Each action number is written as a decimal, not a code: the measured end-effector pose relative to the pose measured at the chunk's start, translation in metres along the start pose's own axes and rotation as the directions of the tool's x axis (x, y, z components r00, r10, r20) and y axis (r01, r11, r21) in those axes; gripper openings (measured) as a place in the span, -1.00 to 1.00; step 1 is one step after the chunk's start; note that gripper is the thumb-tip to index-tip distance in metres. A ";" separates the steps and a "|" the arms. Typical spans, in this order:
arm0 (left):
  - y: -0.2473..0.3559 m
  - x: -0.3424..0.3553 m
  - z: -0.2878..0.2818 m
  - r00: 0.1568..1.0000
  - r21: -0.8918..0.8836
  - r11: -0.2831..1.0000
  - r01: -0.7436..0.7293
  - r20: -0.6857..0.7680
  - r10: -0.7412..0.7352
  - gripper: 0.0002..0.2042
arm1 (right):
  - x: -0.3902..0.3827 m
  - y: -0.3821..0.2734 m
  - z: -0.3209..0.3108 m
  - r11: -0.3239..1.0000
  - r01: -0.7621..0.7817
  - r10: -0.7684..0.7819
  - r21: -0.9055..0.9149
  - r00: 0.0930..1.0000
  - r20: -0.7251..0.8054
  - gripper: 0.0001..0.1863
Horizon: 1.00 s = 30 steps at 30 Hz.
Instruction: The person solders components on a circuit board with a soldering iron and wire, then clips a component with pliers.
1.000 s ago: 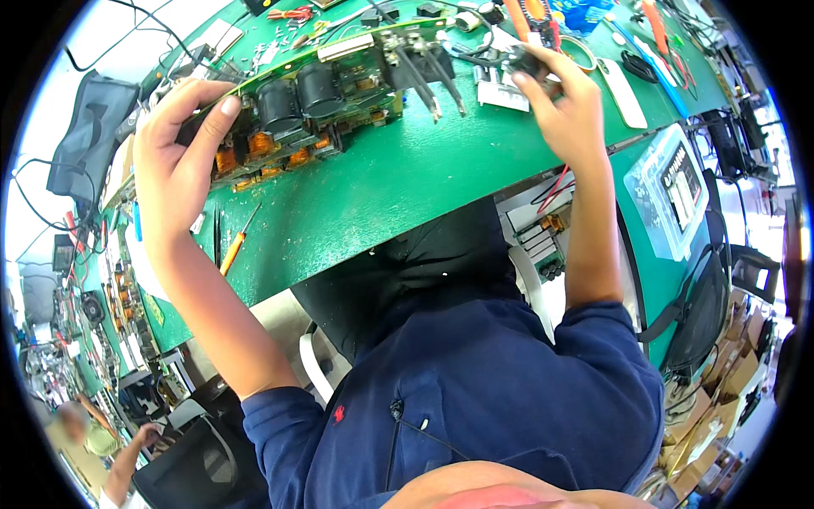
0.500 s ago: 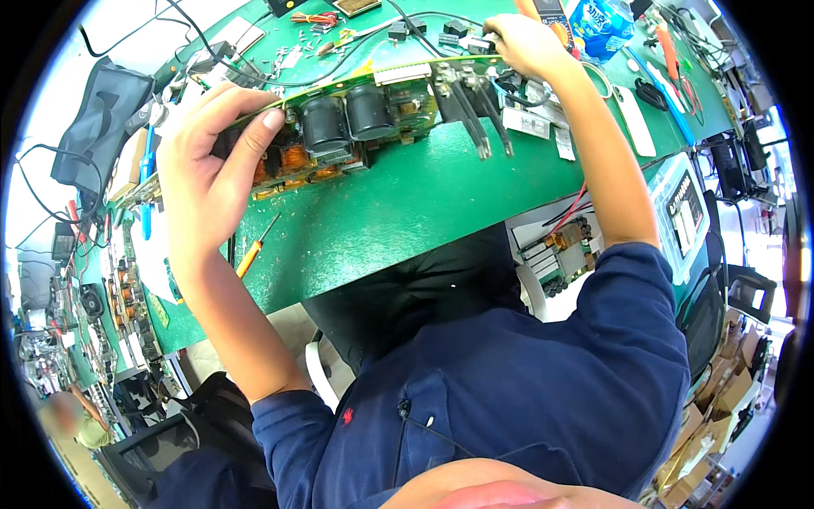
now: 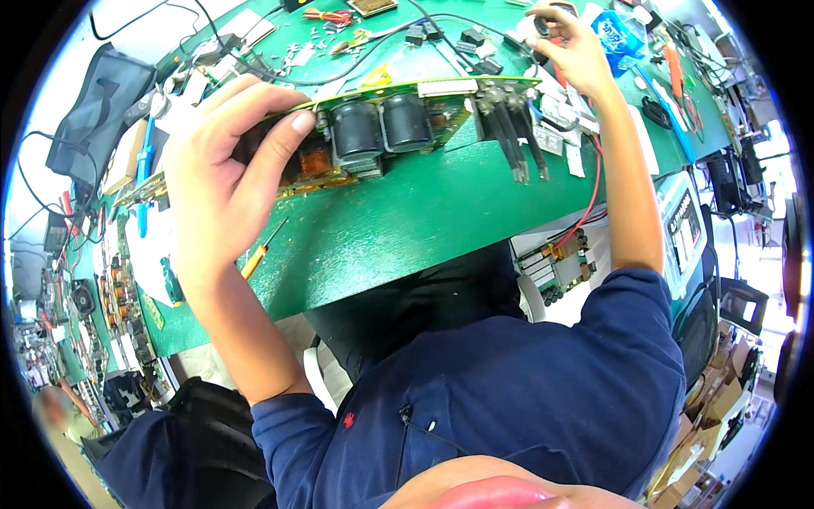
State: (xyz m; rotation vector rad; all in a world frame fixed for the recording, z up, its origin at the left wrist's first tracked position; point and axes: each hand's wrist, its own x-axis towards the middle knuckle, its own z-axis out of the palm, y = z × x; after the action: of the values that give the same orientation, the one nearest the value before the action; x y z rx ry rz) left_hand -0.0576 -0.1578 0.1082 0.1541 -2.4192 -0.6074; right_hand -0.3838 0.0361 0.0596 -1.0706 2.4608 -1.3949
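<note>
My left hand point(image 3: 225, 161) grips the left part of a circuit board point(image 3: 441, 87), thumb on the near face and fingers over the top edge. The board is tilted up on edge above the green table. Two large black cylindrical capacitors point(image 3: 356, 129), copper-coloured coils point(image 3: 315, 161) and thick dark leads point(image 3: 510, 140) show on it. Beyond its right end, my right hand point(image 3: 577, 55) is raised with bent fingers around a small dark piece point(image 3: 543, 26), whose kind I cannot make out. The multimeter lies partly hidden behind that hand.
A yellow-handled screwdriver point(image 3: 254, 260) lies near my left forearm. Small black blocks point(image 3: 473, 37), loose bits and cables lie beyond the board. At the right are a blue packet point(image 3: 617, 38) and a red-handled tool point(image 3: 674, 69). A person point(image 3: 72, 411) is at far left.
My right hand has left the board's right end and moved right toward the multimeter, closing on a dark piece. The board, still in my left hand, has shifted right and slightly nearer.
</note>
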 end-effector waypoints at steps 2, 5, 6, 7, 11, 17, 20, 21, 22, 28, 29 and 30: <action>0.000 0.000 0.000 1.000 -0.004 1.000 -0.001 -0.011 0.001 -0.90 | -0.017 0.016 -0.010 0.934 0.235 -0.221 0.268 0.972 -0.080 -0.63; 0.004 0.000 0.001 1.000 -0.001 1.000 0.027 -0.009 -0.027 -0.90 | -0.068 0.004 -0.021 0.765 0.368 -0.268 0.529 0.928 -0.259 -0.54; 0.006 0.000 0.001 0.999 0.005 0.999 0.035 -0.004 -0.035 -0.90 | -0.087 -0.006 -0.019 0.710 0.387 -0.248 0.588 0.919 -0.305 -0.55; 0.004 0.000 0.000 1.000 0.036 0.999 -0.031 -0.001 0.031 -0.90 | -0.103 -0.007 -0.018 0.669 0.423 -0.263 0.611 0.904 -0.338 -0.56; 0.000 0.001 0.003 0.998 -0.015 0.998 -0.054 0.021 0.054 -0.90 | -0.168 -0.023 0.006 0.469 0.513 -0.271 0.719 0.858 -0.435 -0.56; -0.012 -0.004 0.007 1.000 0.044 0.999 0.024 0.014 -0.025 -0.79 | -0.224 -0.036 0.046 0.381 0.346 -0.244 0.857 0.932 -0.268 -0.58; -0.006 -0.003 -0.002 0.997 0.059 0.995 0.075 0.012 -0.076 -0.76 | -0.239 -0.044 0.056 0.291 0.290 -0.148 0.912 0.955 -0.257 -0.66; -0.010 -0.004 -0.001 0.995 0.001 0.996 0.093 0.032 -0.093 -0.76 | -0.243 -0.050 0.065 0.365 0.325 -0.103 0.872 0.945 -0.309 -0.67; -0.011 -0.002 -0.002 0.994 -0.057 0.993 0.101 0.050 -0.098 -0.76 | -0.246 -0.055 0.069 0.438 0.364 -0.068 0.822 0.925 -0.373 -0.67; -0.023 0.004 -0.003 0.992 -0.102 0.993 0.054 0.122 -0.041 -0.78 | -0.260 -0.058 0.074 0.489 0.621 -0.294 0.612 0.778 -0.555 -0.53; -0.028 0.005 -0.003 0.989 -0.101 0.993 0.063 0.139 -0.049 -0.79 | -0.265 -0.064 0.072 0.466 0.591 -0.243 0.658 0.801 -0.548 -0.54; -0.028 0.005 -0.004 0.987 -0.104 0.992 0.070 0.149 -0.054 -0.79 | -0.270 -0.068 0.070 0.442 0.564 -0.199 0.698 0.820 -0.536 -0.56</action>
State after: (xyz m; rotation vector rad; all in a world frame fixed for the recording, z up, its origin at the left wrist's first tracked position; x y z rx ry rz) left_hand -0.0603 -0.1856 0.1004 0.1439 -2.5219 -0.8032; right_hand -0.1180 0.1343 0.0114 -1.1763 1.2393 -2.7445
